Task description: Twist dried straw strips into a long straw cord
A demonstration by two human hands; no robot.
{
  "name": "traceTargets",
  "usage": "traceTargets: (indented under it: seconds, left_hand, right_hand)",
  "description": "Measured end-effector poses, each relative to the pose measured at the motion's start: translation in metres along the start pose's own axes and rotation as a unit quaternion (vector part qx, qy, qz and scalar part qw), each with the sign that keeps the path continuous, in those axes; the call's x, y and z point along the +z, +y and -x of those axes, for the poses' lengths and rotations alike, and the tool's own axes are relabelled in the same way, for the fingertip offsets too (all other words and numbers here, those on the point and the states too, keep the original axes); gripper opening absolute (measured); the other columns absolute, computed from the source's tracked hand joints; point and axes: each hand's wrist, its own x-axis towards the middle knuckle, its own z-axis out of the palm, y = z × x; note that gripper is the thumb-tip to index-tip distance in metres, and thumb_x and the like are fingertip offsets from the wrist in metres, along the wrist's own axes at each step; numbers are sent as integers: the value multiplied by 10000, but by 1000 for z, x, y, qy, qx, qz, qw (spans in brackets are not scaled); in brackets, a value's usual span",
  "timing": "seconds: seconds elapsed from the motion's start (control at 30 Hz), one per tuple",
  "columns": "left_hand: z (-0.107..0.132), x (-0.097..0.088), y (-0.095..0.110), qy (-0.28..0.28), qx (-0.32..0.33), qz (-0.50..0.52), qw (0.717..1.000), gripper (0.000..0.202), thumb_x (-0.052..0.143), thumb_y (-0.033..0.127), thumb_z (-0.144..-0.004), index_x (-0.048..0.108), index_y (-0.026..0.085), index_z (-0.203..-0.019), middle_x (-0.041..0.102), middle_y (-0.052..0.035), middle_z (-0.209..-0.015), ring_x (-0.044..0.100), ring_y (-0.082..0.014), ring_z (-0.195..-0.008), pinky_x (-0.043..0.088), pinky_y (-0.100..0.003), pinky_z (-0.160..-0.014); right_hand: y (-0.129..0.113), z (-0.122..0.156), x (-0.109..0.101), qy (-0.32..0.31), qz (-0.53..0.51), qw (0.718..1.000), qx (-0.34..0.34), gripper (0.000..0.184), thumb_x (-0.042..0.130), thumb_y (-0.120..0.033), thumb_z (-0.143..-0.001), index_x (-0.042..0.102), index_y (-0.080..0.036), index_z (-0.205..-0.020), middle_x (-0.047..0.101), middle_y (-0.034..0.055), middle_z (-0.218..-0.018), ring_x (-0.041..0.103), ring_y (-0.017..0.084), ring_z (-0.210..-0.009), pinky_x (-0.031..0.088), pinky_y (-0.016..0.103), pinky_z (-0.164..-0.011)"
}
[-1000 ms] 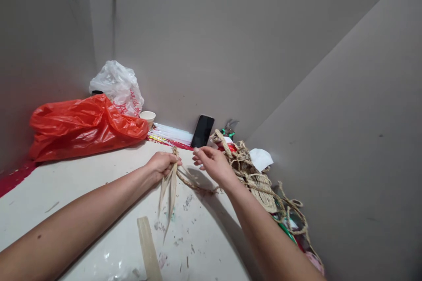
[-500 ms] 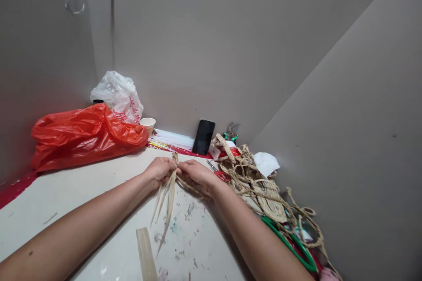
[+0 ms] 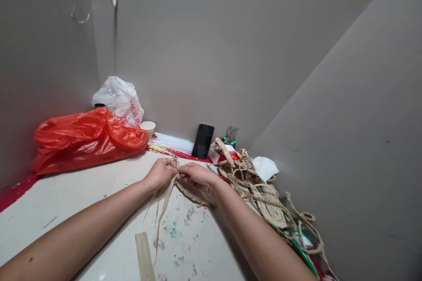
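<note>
At ten o'clock a red plastic bag lies on the table, a white bag behind it and a paper cup just beside it; at centre the left hand curls its fingers shut, pinching the working end of a straw braid; loose straw strips trail from that grip, their long axis pointing toward seven o'clock, tips resting on the table; the braid itself runs from the pinch toward four o'clock; the right hand touches the left, fingers pressed together, nipping the same braid; a phone leans on the wall at twelve o'clock; a heap of braided rope lies at three o'clock.
</note>
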Motion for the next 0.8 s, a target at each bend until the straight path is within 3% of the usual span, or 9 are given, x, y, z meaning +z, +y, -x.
traceTargets:
  seconds: [0.2, 0.43, 0.57, 0.7, 0.8]
  left_hand:
    - [1, -4, 2, -35, 40, -70, 996, 83, 474, 111, -626, 542, 145, -661, 600, -3, -589, 521, -111, -562, 368, -209, -566]
    - [3, -10, 11, -104, 50, -183, 976, 64, 553, 177, -644, 603, 137, -649, 578, 0, -591, 481, -124, -568, 328, -219, -559]
    - [7, -11, 18, -65, 74, -269, 958, 55, 591, 163, -613, 587, 167, -558, 563, -13, -573, 469, -148, -593, 300, -237, -592]
    - [16, -5, 27, 13, 93, -424, 901, 171, 607, 242, -655, 538, 185, -510, 542, -46, -543, 507, -191, -602, 308, -262, -610]
    - [24, 3, 31, 27, 95, -477, 874, 176, 551, 245, -717, 557, 181, -553, 587, -95, -613, 552, -230, -636, 334, -286, -623]
  right_hand:
    - [14, -5, 7, -11, -98, 995, 19, 214, 423, -285, -793, 431, -184, -605, 211, -117, -407, 75, 51, -349, 73, 178, -319]
    - [24, -3, 19, 101, -143, 984, -25, 86, 497, -210, -662, 519, -151, -603, 280, -115, -337, 118, 29, -304, 53, 175, -313]
    - [23, -1, 27, 147, -149, 977, -51, 114, 496, -203, -646, 546, -138, -566, 301, -104, -305, 138, 25, -282, 55, 190, -308]
    - [21, 0, 31, 158, -162, 972, -59, 112, 501, -189, -630, 513, -152, -525, 292, -105, -299, 140, 23, -278, 53, 195, -308]
    - [22, 2, 32, 151, -178, 971, -53, 179, 515, -193, -625, 417, -181, -475, 291, -103, -310, 143, 21, -285, 52, 192, -309]
